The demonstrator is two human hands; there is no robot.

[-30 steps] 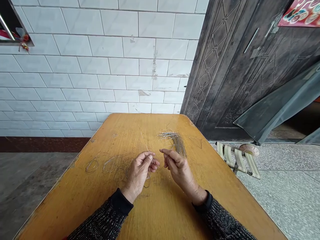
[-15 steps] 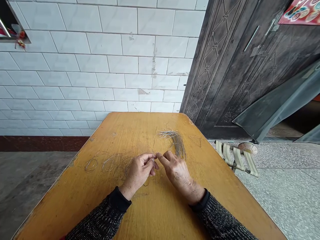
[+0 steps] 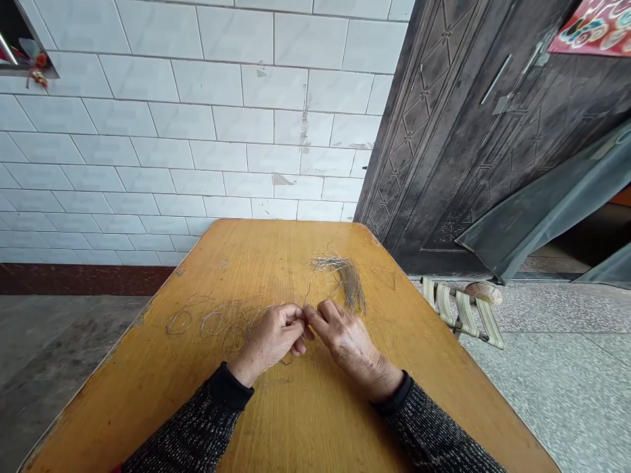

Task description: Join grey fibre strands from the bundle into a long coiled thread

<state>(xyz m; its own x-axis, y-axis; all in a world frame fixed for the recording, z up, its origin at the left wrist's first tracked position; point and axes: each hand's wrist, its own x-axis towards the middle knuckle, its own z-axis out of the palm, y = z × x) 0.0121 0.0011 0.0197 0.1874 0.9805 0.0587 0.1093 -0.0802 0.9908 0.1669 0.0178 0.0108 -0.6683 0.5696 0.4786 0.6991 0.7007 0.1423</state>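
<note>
A thin wire (image 3: 306, 292) rises from the meeting fingertips of both hands, over the middle of the wooden table (image 3: 315, 420). The left hand (image 3: 271, 338) is curled nearly closed, thumb and forefinger pinching the wire's lower end. The right hand (image 3: 345, 338) pinches it just beside, fingers pressed together, though the strand is too fine to see exactly where it runs. Wire loops (image 3: 217, 322) lie to the left; a bundle of straight wires (image 3: 348, 279) lies farther off, right.
</note>
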